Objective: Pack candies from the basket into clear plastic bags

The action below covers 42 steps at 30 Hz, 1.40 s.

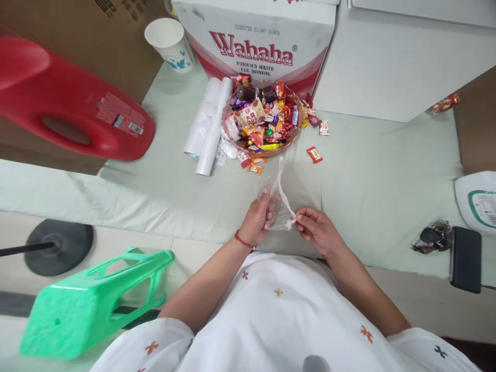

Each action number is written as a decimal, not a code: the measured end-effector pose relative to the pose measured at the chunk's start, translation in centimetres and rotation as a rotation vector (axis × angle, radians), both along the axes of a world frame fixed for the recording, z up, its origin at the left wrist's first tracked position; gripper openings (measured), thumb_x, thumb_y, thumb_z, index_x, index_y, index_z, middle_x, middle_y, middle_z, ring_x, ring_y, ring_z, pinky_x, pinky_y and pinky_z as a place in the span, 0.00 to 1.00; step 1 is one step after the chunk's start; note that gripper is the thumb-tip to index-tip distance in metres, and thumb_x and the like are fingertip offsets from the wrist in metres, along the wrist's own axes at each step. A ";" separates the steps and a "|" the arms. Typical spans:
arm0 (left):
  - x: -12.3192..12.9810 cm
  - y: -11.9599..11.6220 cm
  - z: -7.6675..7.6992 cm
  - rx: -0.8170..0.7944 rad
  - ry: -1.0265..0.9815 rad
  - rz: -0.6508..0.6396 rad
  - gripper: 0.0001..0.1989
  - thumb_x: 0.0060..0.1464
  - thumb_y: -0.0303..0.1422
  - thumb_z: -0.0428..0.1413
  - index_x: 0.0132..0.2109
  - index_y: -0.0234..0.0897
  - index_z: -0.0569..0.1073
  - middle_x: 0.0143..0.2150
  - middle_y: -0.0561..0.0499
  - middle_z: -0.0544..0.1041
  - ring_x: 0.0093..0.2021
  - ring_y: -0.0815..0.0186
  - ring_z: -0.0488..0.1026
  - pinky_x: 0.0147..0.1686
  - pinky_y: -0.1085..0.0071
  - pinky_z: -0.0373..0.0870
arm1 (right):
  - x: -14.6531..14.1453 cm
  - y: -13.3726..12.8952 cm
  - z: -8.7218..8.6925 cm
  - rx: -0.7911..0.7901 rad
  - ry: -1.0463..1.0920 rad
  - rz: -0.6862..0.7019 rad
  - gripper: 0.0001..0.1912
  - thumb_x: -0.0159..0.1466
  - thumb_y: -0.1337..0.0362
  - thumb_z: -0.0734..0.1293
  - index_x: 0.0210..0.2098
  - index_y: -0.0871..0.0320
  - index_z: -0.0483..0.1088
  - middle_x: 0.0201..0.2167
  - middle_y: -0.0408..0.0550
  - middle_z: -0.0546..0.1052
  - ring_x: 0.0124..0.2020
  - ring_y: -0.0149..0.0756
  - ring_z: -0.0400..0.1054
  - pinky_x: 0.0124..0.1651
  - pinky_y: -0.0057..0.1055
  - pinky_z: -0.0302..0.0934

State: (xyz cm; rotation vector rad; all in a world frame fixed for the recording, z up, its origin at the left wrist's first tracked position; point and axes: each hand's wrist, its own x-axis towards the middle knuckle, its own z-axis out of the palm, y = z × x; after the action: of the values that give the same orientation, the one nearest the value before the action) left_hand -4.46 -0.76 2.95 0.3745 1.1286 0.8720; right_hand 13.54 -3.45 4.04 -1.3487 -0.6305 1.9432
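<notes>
A clear plastic bag (282,199) with a whitish gathered edge is stretched between my two hands, above the table's near edge. My left hand (259,216), with a red cord at the wrist, is closed around the bag's left side. At its right side my right hand (314,227) pinches the whitish edge between thumb and fingers. Whatever the bag may contain cannot be made out. Just beyond my hands stands a scalloped bowl (273,150) heaped with wrapped candies (267,116). A few loose candies, such as a red one (314,154), lie beside it.
Two white rolls (213,129) lie left of the bowl, near a paper cup (170,46). Behind stands a Wahaha carton (259,36). A red jug (73,103) is at left, above a green stool (93,305). Keys (431,237) and a black phone (466,258) lie at right.
</notes>
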 end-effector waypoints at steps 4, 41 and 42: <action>-0.8 -0.3 0.4 -0.026 -0.121 -0.065 0.37 0.51 0.64 0.60 0.47 0.31 0.77 0.36 0.43 0.80 0.26 0.71 0.71 0.20 0.78 0.60 | 0.3 0.2 0.1 -0.009 0.022 -0.074 0.21 0.51 0.49 0.80 0.29 0.57 0.72 0.19 0.38 0.67 0.20 0.24 0.54 0.18 0.22 0.44; -2.1 -2.4 1.2 -0.048 0.072 -0.374 0.29 0.39 0.55 0.72 0.34 0.33 0.76 0.23 0.58 0.65 0.22 0.76 0.57 0.23 0.74 0.49 | 4.0 -0.8 -0.1 0.075 -0.274 -0.132 0.20 0.54 0.49 0.79 0.37 0.57 0.76 0.26 0.41 0.74 0.20 0.23 0.53 0.17 0.22 0.47; -2.1 -2.4 1.3 -0.048 0.071 -0.362 0.32 0.41 0.59 0.69 0.38 0.33 0.78 0.27 0.54 0.70 0.25 0.73 0.63 0.25 0.74 0.54 | 3.9 -0.9 -0.1 0.088 -0.274 -0.130 0.20 0.55 0.49 0.78 0.37 0.57 0.76 0.26 0.42 0.74 0.19 0.23 0.54 0.17 0.23 0.47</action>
State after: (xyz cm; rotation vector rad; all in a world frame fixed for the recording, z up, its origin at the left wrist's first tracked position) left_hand -6.52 -3.13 4.25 0.5536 1.1010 0.5153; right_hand 17.44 -4.38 3.90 -1.5737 -0.7296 1.6234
